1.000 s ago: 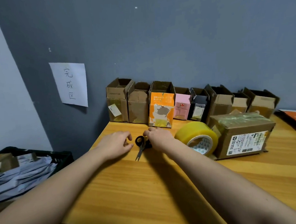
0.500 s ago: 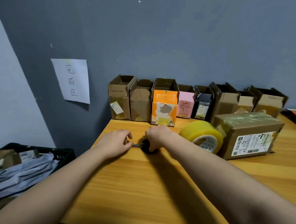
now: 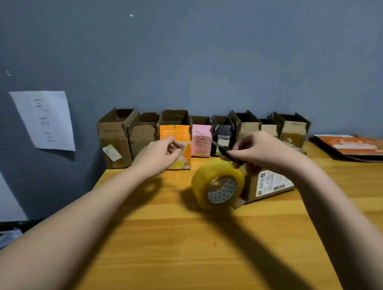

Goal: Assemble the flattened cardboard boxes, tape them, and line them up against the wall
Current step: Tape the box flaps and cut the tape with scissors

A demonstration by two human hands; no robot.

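Both hands are raised above the wooden tabletop [image 3: 147, 248]. The right hand [image 3: 260, 149] grips a pair of black-handled scissors [image 3: 228, 153], fingers curled round the handles, the blades pointing up and to the left. The left hand [image 3: 157, 154] is loosely curled with thumb and fingertips drawn together; whether it pinches anything cannot be told, since the picture is blurred there.

Below the hands a roll of yellowish packing tape [image 3: 217, 183] stands on its edge on the tabletop, just beside a sealed brown box [image 3: 269, 182] that bears a white shipping label (partly hidden behind the right wrist).

Along the grey wall [image 3: 203, 54] at the back of the tabletop stands a row of open-topped boxes [image 3: 247, 125], side by side: brown ones at each end, with an orange box [image 3: 174, 132], a pink box [image 3: 201, 142] and a dark one between. A white paper sheet [image 3: 45, 120] with handwriting hangs on the wall to the left. At the far right lies a flat orange package [image 3: 354, 145].
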